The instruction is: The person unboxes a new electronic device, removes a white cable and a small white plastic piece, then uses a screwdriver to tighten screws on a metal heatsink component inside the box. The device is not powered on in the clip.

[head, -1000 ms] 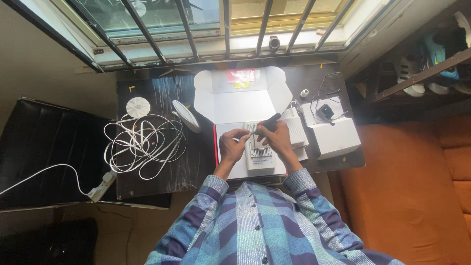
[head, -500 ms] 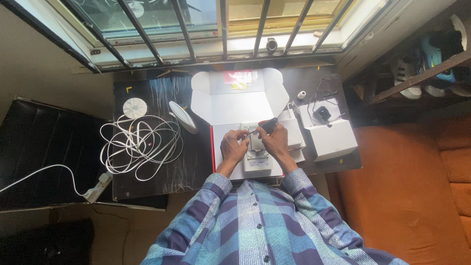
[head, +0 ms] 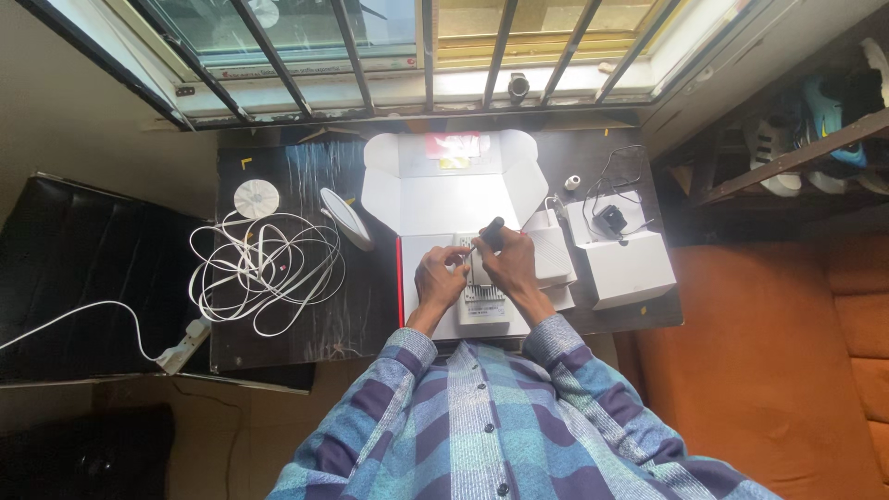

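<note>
A blue-and-purple plaid shirt (head: 500, 417), white open box (head: 454, 194), white tangled cable (head: 264, 268), dark table (head: 306, 315).

Open white cardboard box (head: 451, 199) at the counter's middle in front of me, lid flaps spread toward the window, red and yellow stickers (head: 453, 148) on the upright lid, closed white square box (head: 630, 268) to my right, smaller white boxes (head: 554, 256) between them.
</note>
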